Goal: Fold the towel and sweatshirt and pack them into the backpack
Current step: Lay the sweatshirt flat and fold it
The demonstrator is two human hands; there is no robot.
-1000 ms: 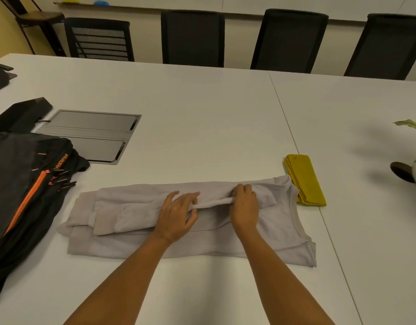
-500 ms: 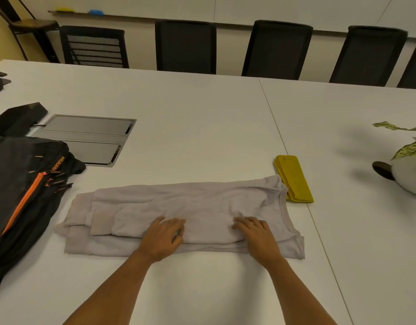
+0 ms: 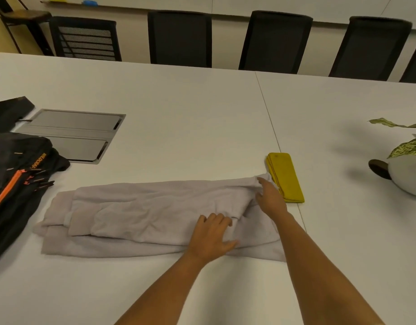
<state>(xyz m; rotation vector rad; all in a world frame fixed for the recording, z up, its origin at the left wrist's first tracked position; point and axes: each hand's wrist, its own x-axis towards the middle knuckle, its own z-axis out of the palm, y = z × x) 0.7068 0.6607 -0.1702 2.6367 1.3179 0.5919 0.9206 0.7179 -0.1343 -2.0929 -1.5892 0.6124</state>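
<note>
Main risk: sweatshirt (image 3: 155, 214) is a long loose strip across the table (image 3: 179, 113); folding it over could drag the tucked sleeves out or shove the towel (image 3: 288, 181), which touches its right end. Light grey, creased, layered. Backpack (image 3: 12, 184) sits at its left end, orange zip showing. Towel yellow, already folded. Left hand (image 3: 211, 238) flat, pressing down; right hand (image 3: 270, 198) pinching the shoulder edge.
</note>
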